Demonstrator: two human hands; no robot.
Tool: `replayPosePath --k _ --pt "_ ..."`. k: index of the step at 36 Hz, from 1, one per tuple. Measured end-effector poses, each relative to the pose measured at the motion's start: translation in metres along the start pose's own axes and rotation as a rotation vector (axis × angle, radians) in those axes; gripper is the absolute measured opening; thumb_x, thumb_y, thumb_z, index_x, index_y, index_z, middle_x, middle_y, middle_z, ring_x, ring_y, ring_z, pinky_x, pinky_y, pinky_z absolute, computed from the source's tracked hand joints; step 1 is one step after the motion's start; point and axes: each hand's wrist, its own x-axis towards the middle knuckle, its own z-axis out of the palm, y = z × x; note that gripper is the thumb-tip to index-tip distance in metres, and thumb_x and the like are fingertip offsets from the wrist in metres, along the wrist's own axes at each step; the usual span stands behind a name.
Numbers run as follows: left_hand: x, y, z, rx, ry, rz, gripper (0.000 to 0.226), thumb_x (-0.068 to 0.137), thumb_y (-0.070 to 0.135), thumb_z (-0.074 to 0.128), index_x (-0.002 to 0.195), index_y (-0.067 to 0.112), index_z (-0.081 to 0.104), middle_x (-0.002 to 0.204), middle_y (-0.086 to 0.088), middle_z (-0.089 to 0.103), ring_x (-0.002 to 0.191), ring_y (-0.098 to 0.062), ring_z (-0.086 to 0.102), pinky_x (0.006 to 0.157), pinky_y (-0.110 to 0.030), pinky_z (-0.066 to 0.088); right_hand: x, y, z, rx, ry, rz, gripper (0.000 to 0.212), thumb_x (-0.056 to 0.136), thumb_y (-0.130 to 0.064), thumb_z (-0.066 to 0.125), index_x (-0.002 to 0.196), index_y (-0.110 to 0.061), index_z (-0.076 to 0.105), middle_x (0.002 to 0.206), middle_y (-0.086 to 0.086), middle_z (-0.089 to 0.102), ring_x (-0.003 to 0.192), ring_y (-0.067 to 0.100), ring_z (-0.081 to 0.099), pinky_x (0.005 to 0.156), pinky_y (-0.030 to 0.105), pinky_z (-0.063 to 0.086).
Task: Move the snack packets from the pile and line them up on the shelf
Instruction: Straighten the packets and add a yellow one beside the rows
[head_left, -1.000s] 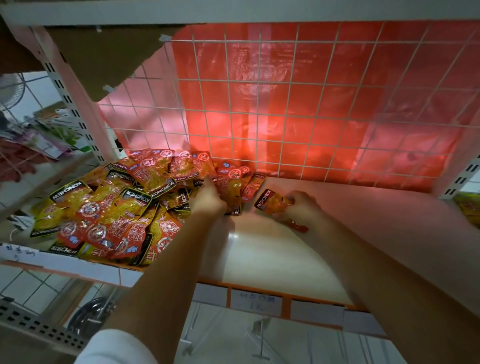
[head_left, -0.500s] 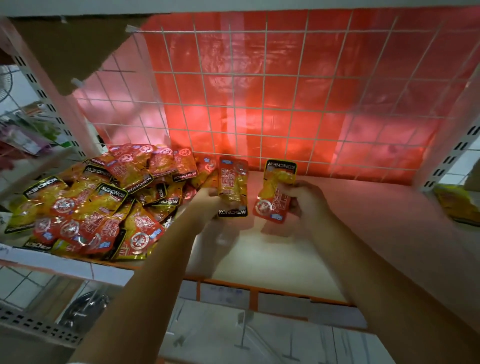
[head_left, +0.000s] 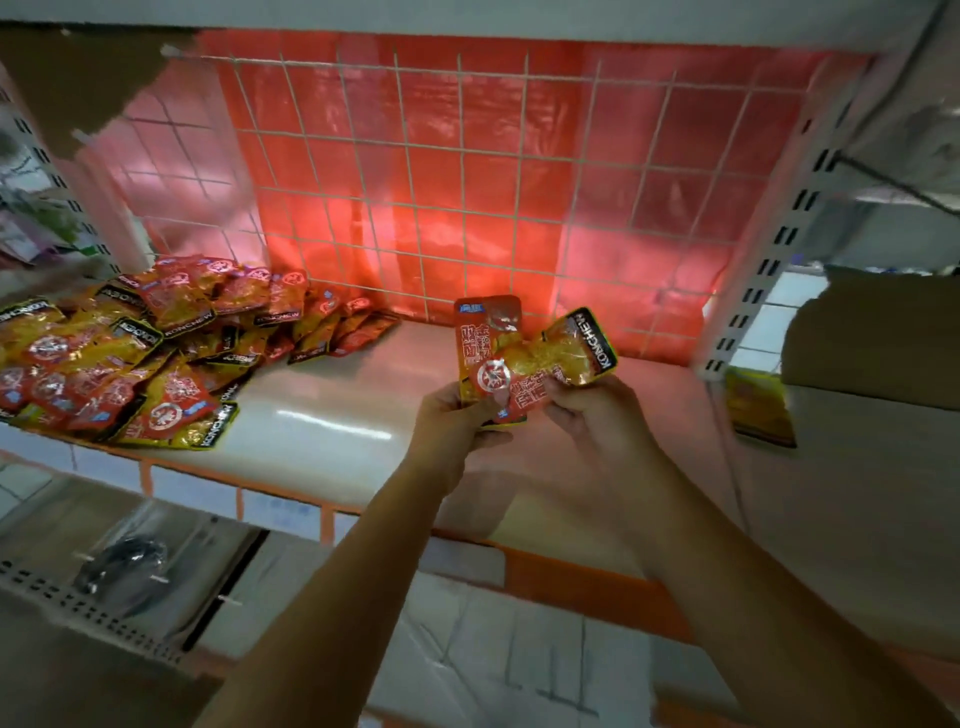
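A pile of red and yellow snack packets (head_left: 135, 353) lies on the left part of the white shelf (head_left: 332, 415). My left hand (head_left: 452, 421) grips an upright red snack packet (head_left: 485, 332) by its lower end. My right hand (head_left: 592, 410) holds a second snack packet (head_left: 550, 364), tilted with its black end up to the right and overlapping the first one. Both packets hang above the middle of the shelf, to the right of the pile.
A wire grid with red sheeting (head_left: 493, 197) closes the back of the shelf. Perforated uprights (head_left: 779, 239) stand at both sides. A cardboard box (head_left: 872, 332) and a yellow packet (head_left: 758, 410) sit on the neighbouring shelf to the right. Lower shelves show below.
Both hands lifted a packet each off the pile's edge and carried them to the right. The two packets, apart half a second ago, now overlap.
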Motion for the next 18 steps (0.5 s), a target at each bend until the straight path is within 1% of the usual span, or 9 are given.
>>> replayPosePath --k 2,4,6,8,10,12,14,16,18 --pt "-0.009 -0.006 0.015 -0.022 0.029 0.013 0.009 0.086 0.002 0.060 0.091 0.008 0.065 0.070 0.002 0.072 0.064 -0.012 0.069 0.054 -0.023 0.055 -0.012 -0.009 -0.016 -0.029 -0.052 -0.011 0.023 0.078 0.007 0.062 0.097 -0.007 0.065 0.096 0.011 0.068 0.085 0.021 0.066 0.078 0.034 0.055" --pt "-0.017 -0.012 0.025 -0.012 0.037 0.023 0.011 0.085 0.001 0.061 0.094 0.006 0.065 0.071 0.001 0.072 0.063 -0.013 0.068 0.054 -0.024 0.055 -0.022 -0.022 -0.034 -0.074 -0.083 -0.030 0.032 0.073 -0.001 0.067 0.104 -0.007 0.064 0.098 0.009 0.069 0.088 0.022 0.067 0.075 0.033 0.055" --pt "-0.025 -0.017 0.035 0.020 0.047 0.025 0.015 0.082 0.000 0.063 0.096 0.004 0.064 0.071 0.002 0.072 0.063 -0.013 0.068 0.054 -0.024 0.055 -0.029 -0.037 -0.055 -0.151 -0.060 -0.080 0.036 0.075 -0.004 0.069 0.110 -0.007 0.061 0.095 0.004 0.067 0.088 0.015 0.067 0.072 0.030 0.054" --pt "-0.032 -0.022 0.043 0.047 0.064 0.020 0.017 0.080 -0.001 0.065 0.095 0.007 0.065 0.070 0.004 0.072 0.064 -0.013 0.068 0.055 -0.024 0.056 -0.035 -0.048 -0.075 -0.188 -0.040 -0.106 0.034 0.074 -0.009 0.072 0.106 -0.017 0.063 0.092 0.002 0.067 0.079 0.009 0.068 0.066 0.027 0.053" --pt "-0.037 -0.027 0.052 0.058 0.075 0.009 0.017 0.079 -0.001 0.067 0.091 0.011 0.066 0.071 0.004 0.072 0.065 -0.014 0.068 0.056 -0.025 0.056 -0.042 -0.055 -0.090 -0.283 -0.059 -0.093 0.034 0.065 -0.019 0.078 0.096 -0.027 0.067 0.096 0.006 0.068 0.084 0.019 0.067 0.071 0.033 0.051" --pt "-0.042 -0.030 0.063 0.059 0.071 0.013 0.018 0.079 0.000 0.068 0.089 0.014 0.066 0.071 0.006 0.072 0.065 -0.012 0.069 0.054 -0.024 0.055 -0.052 -0.059 -0.100 -0.480 -0.113 -0.083 0.022 0.070 -0.013 0.077 0.086 -0.024 0.067 0.086 0.002 0.068 0.077 0.018 0.065 0.063 0.028 0.050" --pt "-0.046 -0.031 0.074 0.061 0.064 0.030 0.017 0.079 0.001 0.068 0.089 0.015 0.066 0.071 0.007 0.071 0.063 -0.009 0.068 0.053 -0.022 0.054 -0.060 -0.059 -0.107 -0.624 -0.171 -0.049 0.020 0.075 -0.001 0.072 0.081 -0.018 0.064 0.074 0.003 0.067 0.059 0.012 0.064 0.051 0.024 0.046" --pt "-0.049 -0.030 0.082 0.072 0.063 0.047 0.016 0.080 0.002 0.068 0.089 0.015 0.066 0.074 0.005 0.071 0.064 -0.009 0.068 0.053 -0.022 0.054 -0.067 -0.062 -0.112 -0.704 -0.192 -0.020 0.018 0.074 0.002 0.072 0.081 -0.012 0.064 0.072 0.009 0.068 0.052 0.011 0.064 0.050 0.025 0.044" --pt "-0.051 -0.031 0.087 0.094 0.053 0.051 0.015 0.080 0.003 0.068 0.088 0.016 0.066 0.074 0.005 0.071 0.065 -0.009 0.068 0.053 -0.022 0.054 -0.073 -0.067 -0.118 -0.749 -0.201 0.012 0.016 0.074 -0.001 0.074 0.084 -0.010 0.066 0.076 0.011 0.070 0.057 0.012 0.066 0.053 0.025 0.045"
